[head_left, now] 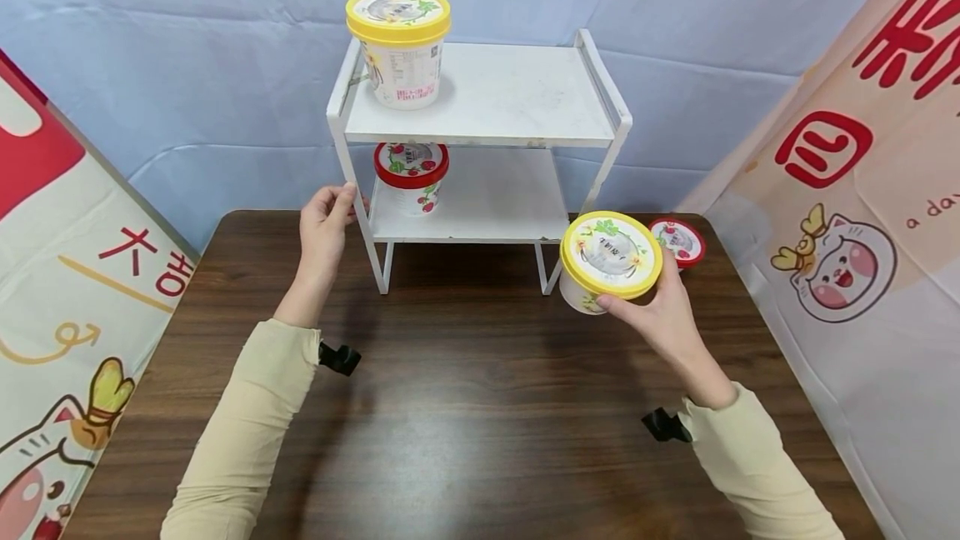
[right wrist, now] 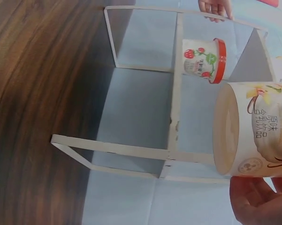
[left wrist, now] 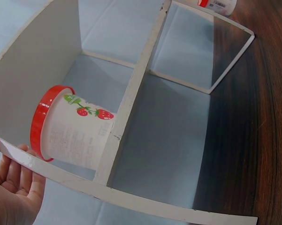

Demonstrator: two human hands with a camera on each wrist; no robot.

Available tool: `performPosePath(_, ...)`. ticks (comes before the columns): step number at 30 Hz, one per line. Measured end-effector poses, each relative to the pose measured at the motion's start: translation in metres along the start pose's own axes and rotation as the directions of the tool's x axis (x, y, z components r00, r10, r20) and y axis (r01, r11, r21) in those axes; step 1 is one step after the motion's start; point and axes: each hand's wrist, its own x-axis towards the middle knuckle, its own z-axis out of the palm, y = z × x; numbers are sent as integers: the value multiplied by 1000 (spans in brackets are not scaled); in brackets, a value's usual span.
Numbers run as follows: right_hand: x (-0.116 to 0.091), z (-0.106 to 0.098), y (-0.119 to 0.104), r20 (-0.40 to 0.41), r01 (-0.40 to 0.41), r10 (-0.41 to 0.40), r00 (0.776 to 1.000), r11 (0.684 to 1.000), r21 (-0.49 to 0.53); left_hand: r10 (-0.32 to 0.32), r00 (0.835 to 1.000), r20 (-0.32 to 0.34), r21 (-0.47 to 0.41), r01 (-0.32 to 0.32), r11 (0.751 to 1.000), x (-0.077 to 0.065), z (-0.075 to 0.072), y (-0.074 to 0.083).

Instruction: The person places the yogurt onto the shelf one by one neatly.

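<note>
My right hand (head_left: 670,319) grips a yellow-lidded paper tub (head_left: 611,257), held off the table in front of the right leg of a white two-tier rack (head_left: 487,140). In the right wrist view the tub's flat base and printed side (right wrist: 267,126) show. The left hand (head_left: 324,227) pinches the rack's left front post, thumb in front and fingers behind. Close to those fingers, a red-lidded tub (left wrist: 77,131) with strawberries printed on it stands on the lower shelf. Another yellow-lidded tub (head_left: 405,65) stands upright on the left of the top shelf.
A second red-lidded tub (head_left: 677,242) sits on the table behind my right hand, partly covered. The rack stands at the back of a dark wooden table (head_left: 450,407). Pale blue cloth (head_left: 225,65) hangs behind, with printed banners (head_left: 840,190) along both sides.
</note>
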Motion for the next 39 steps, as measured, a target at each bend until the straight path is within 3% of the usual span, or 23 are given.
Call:
performPosePath(15, 8, -2, -18, -67, 52, -49, 997, 998, 46, 6, 1000, -3, 9, -6, 1000, 0, 0, -1)
performPosePath(39, 20, -7, -45, -88, 109, -98, 991, 985, 130, -5, 1000, 2, 7, 5, 1000, 0, -2, 0)
